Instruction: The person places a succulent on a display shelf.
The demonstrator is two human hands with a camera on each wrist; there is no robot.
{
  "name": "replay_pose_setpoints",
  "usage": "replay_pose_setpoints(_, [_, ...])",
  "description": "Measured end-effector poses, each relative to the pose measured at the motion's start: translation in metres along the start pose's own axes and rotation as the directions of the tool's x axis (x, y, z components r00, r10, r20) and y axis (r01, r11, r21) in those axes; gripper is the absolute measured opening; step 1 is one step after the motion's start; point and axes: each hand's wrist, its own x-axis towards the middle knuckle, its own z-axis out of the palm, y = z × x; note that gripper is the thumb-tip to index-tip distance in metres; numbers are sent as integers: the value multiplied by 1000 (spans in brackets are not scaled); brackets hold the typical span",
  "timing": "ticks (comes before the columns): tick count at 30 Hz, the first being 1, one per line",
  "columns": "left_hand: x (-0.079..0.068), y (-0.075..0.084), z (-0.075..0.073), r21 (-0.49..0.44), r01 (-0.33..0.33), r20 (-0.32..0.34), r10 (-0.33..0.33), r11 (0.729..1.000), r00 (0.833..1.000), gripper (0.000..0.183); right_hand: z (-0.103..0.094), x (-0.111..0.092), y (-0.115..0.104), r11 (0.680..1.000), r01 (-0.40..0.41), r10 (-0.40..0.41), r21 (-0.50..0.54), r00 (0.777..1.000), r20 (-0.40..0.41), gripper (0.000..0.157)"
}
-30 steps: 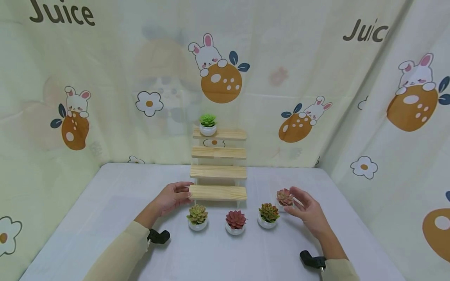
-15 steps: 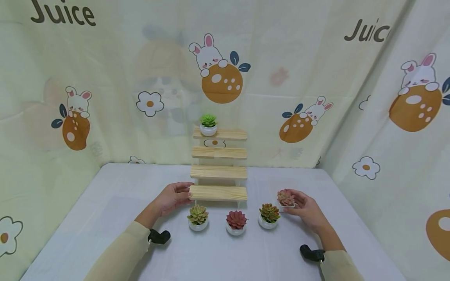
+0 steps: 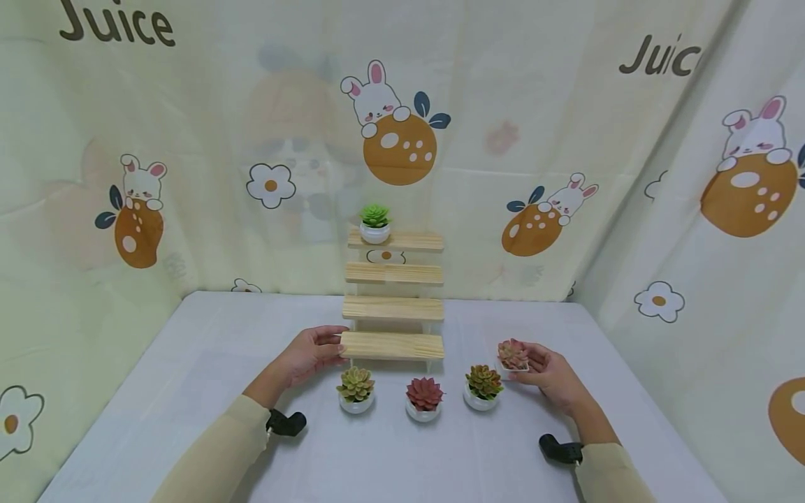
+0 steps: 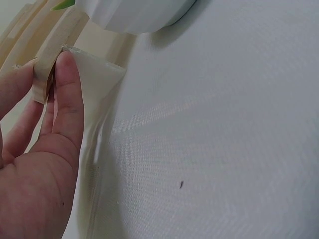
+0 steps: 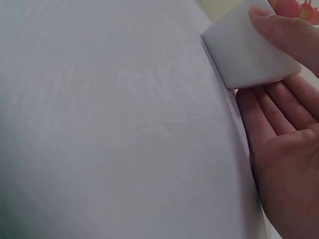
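A four-tier wooden plant stand (image 3: 393, 344) stands at mid-table. My left hand (image 3: 309, 358) pinches the left end of its lowest board (image 4: 47, 64), thumb on top and fingers beneath. At the right, my right hand (image 3: 550, 374) holds a potted pink succulent (image 3: 513, 354) by its white square pot (image 5: 249, 50). In the right wrist view the thumb lies on the pot's side, and the other fingers reach behind it at the tabletop. A green succulent (image 3: 375, 222) in a round white pot sits on the left of the top board.
In front of the stand are a yellow-green succulent (image 3: 356, 388), a dark red one (image 3: 424, 398) and a green-brown one (image 3: 483, 386), all in white pots. A white cloth covers the table (image 3: 390, 461). Printed curtains (image 3: 302, 126) hang behind and at the sides.
My right hand has closed in from the pink succulent's right side and now grips its pot. The left hand stays on the lowest board. The view has shifted very slightly.
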Motion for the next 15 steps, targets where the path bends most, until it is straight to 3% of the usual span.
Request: replay_pose_setpoints(15, [1, 2, 1, 10, 26, -21, -26, 1000, 999, 54, 1, 0, 2, 1000, 2, -2, -14, 1000, -4, 85])
